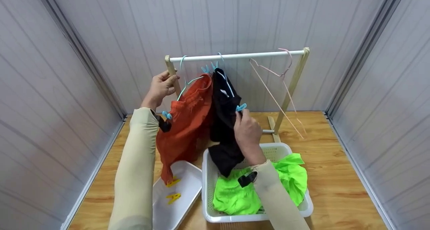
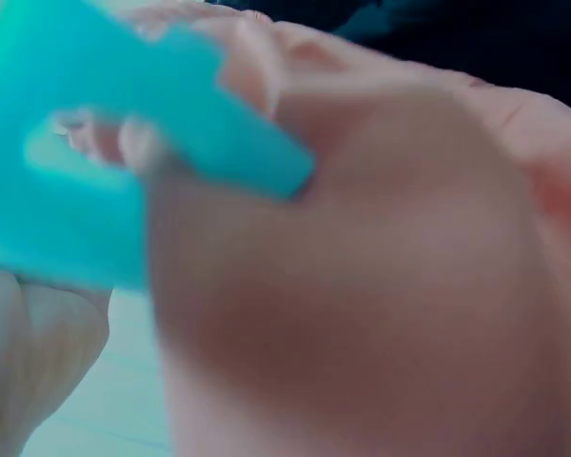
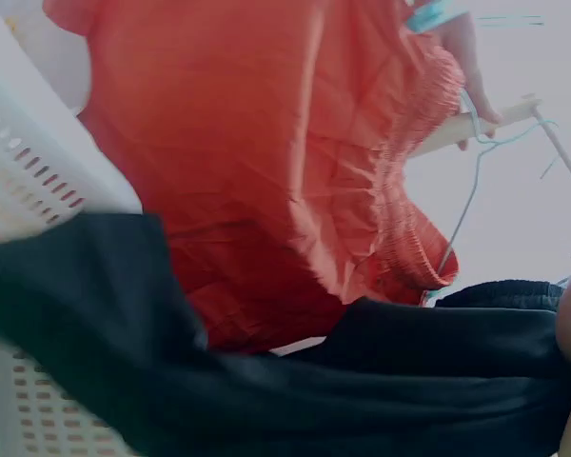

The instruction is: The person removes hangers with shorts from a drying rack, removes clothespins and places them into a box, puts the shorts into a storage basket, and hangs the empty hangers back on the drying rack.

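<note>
L hand [image 1: 161, 89] grips L post of rack [image 1: 252, 56]; R hand [image 1: 248, 130] pinches blue peg [image 1: 241, 107] at waist of blk pants [image 1: 224, 117], hung on rack. Rel. to blk pants: red pants [image 1: 183, 125] at 9 o'clock, v. close; pink hanger [image 1: 281, 75] at 2; tray [image 1: 188, 199] w/ yellow pegs [image 1: 174, 198] at 7, red hem overhanging; basket [image 1: 235, 219] w/ green clothes [image 1: 235, 196] at 5. Blk leg overhangs basket; R sleeve [image 1: 278, 196] blocks part of green.

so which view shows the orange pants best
The head view: the orange pants show nearly whole there, hanging. The right wrist view gets closer, but cuts them off at the top, and the black pants cover part. The left wrist view shows only blurred reddish cloth, probably them, behind a blue clip.
</note>
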Action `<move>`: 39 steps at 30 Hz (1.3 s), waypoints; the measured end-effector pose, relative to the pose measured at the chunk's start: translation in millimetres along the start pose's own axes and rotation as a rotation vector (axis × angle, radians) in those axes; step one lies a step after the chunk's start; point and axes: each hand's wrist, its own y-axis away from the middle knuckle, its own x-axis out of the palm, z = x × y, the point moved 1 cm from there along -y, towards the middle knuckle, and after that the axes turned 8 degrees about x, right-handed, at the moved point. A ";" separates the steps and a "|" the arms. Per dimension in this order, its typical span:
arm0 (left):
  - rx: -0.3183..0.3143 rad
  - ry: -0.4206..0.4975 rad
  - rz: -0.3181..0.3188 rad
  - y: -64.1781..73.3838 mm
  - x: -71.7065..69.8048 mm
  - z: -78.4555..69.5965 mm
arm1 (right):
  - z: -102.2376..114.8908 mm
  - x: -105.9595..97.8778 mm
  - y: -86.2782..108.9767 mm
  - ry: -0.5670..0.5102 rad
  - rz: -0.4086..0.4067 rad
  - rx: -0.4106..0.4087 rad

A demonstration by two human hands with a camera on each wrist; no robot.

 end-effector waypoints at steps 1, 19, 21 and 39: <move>-0.001 0.003 -0.004 -0.3 0.1 0.1 | -1.2 -2.5 -1.2 -0.001 0.000 -0.001; -0.009 0.019 -0.004 -5.2 -0.9 -3.7 | -1.3 -62.2 -32.2 0.014 0.009 0.080; -0.012 0.015 -0.003 -6.0 0.3 -3.1 | -2.3 -69.8 -35.7 0.018 0.006 0.086; -0.022 0.030 0.013 -8.5 2.3 -0.9 | -5.5 -135.3 -51.4 -0.014 0.064 0.011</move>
